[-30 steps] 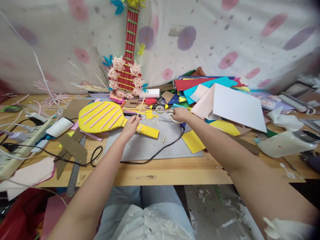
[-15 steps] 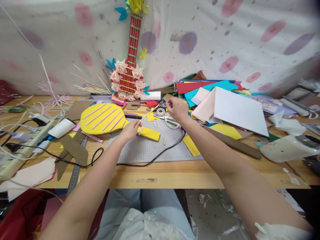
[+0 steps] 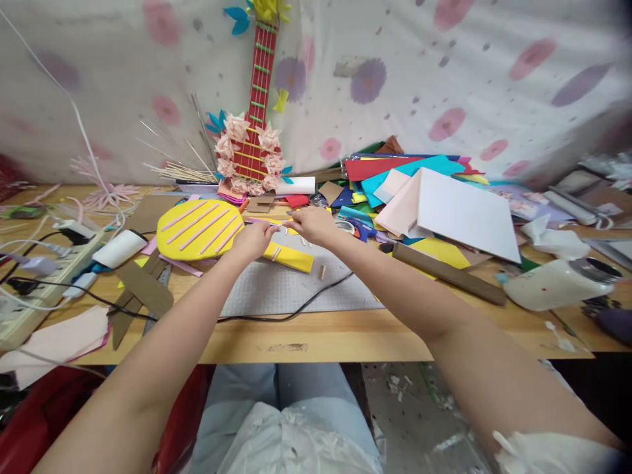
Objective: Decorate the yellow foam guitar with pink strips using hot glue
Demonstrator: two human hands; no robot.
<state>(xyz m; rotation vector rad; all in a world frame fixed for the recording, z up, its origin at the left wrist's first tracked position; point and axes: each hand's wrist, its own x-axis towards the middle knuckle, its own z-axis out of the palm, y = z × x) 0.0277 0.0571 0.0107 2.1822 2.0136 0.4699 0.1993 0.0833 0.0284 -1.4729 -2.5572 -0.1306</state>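
A yellow foam guitar shape [image 3: 200, 229] with pink strips lies on the grey cutting mat [image 3: 291, 289]; its yellow neck [image 3: 291, 257] points right. My left hand [image 3: 253, 238] and my right hand [image 3: 313, 224] meet just above that neck, and both pinch a thin wooden stick [image 3: 276, 224] between them. Short stick pieces [image 3: 322, 271] lie on the mat beside the neck. The scissors are hidden behind my right hand.
A red paper guitar with pink flowers [image 3: 251, 148] leans on the cloth wall. Coloured foam sheets and white card [image 3: 459, 210] pile at right. A brown tube [image 3: 447, 274], a white glue gun [image 3: 557, 283], a black cable [image 3: 291, 309] and a power strip [image 3: 34, 289] lie around.
My right hand left the scissors, rose, then came left to join my left hand on the stick. The stick went from tilted up to nearly level.
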